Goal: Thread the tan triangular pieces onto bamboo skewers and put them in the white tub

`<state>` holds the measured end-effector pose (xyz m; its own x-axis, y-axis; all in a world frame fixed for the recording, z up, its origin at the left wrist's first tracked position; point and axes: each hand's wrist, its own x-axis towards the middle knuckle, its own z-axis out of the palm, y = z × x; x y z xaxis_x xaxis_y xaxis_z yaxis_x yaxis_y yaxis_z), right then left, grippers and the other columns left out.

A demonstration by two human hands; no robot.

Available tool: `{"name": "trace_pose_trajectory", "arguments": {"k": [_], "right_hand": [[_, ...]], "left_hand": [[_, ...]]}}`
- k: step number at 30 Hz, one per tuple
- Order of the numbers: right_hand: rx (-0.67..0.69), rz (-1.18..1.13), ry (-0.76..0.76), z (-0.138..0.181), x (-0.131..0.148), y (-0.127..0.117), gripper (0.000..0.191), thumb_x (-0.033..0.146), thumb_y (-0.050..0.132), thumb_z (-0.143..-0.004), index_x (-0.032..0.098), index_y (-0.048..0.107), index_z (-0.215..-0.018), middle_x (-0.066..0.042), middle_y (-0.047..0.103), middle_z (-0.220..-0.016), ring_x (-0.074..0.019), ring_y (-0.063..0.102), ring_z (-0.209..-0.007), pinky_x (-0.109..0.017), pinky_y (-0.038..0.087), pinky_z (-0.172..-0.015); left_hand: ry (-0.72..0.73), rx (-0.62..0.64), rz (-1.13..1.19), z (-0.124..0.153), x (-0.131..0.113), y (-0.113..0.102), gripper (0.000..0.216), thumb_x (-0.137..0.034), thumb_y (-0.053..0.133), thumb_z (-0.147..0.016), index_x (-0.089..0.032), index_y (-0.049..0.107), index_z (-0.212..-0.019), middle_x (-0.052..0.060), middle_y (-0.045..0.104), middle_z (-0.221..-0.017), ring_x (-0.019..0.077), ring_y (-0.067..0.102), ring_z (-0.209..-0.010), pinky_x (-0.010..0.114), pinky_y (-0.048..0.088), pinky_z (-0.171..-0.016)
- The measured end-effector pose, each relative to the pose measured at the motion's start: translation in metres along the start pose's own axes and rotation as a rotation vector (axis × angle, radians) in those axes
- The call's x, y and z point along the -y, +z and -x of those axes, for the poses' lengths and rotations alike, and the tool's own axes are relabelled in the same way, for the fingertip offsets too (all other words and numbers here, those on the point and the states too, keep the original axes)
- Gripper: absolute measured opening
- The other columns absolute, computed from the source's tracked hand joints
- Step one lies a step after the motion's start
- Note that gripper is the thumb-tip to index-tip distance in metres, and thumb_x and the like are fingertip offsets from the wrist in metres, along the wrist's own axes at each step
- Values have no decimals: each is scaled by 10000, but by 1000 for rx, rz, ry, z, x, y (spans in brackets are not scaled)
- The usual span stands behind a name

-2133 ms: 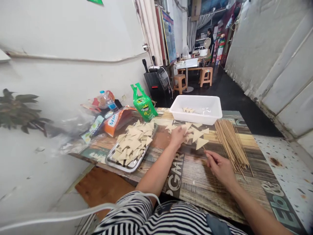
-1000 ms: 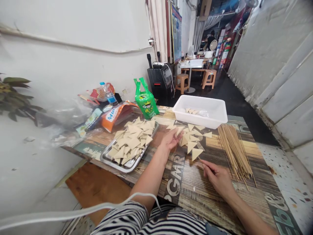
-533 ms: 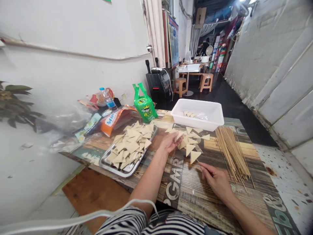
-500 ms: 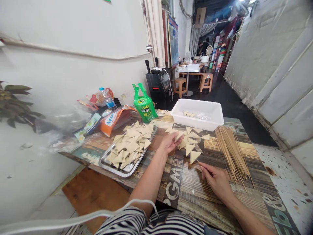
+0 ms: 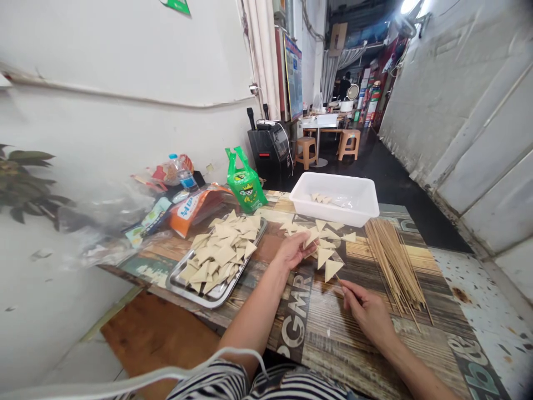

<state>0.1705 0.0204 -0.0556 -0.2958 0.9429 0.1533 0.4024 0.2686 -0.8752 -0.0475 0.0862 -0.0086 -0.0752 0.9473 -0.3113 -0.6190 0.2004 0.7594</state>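
Note:
My left hand (image 5: 292, 251) pinches a pale triangular slice of what looks like tofu (image 5: 311, 238) above a loose heap of such slices. In my right hand (image 5: 368, 308) a thin wooden skewer (image 5: 338, 278) is gripped near its lower end. A triangular slice (image 5: 333, 270) sits on the skewer close to my right fingertips, and another slice (image 5: 323, 256) lies just beyond, in line with it. The skewer's far end is hidden among the slices. Left of my left hand, a metal tray (image 5: 214, 303) carries a large pile of slices (image 5: 225, 253).
A white plastic tub (image 5: 333, 210) with a few slices inside stands at the table's far side. Loose wooden skewers (image 5: 393, 264) lie at right. A green bag (image 5: 246, 186), an orange packet (image 5: 187, 211) and a bottle (image 5: 186, 175) stand at back left. A white cable (image 5: 166, 366) crosses in front.
My left hand has shifted slightly down and right, still pinching a slice. The right hand keeps its grip on the skewer almost unmoved. The camera view has tilted a little.

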Motion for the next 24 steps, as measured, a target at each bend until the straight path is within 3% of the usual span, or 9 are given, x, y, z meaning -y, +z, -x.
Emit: {"name": "trace_pose_trajectory", "arguments": {"k": [17, 24], "right_hand": [[-55, -42, -13, -4, -1, -1, 416, 434, 471, -843, 146, 694, -1044, -7, 618, -580, -156, 566, -548, -267, 455, -576], [-184, -122, 33, -7, -8, -12, 454, 480, 492, -847, 139, 659, -1094, -7, 614, -612, -151, 553, -544, -270, 458, -548]], "left_hand": [[37, 48, -84, 7, 7, 10, 121, -217, 655, -797, -104, 663, -839, 78, 698, -771, 132, 648, -657, 249, 548, -628], [357, -228, -283, 6, 8, 9, 146, -231, 694, -730, -131, 686, -836, 47, 696, -741, 134, 646, -723, 225, 497, -709]]}}
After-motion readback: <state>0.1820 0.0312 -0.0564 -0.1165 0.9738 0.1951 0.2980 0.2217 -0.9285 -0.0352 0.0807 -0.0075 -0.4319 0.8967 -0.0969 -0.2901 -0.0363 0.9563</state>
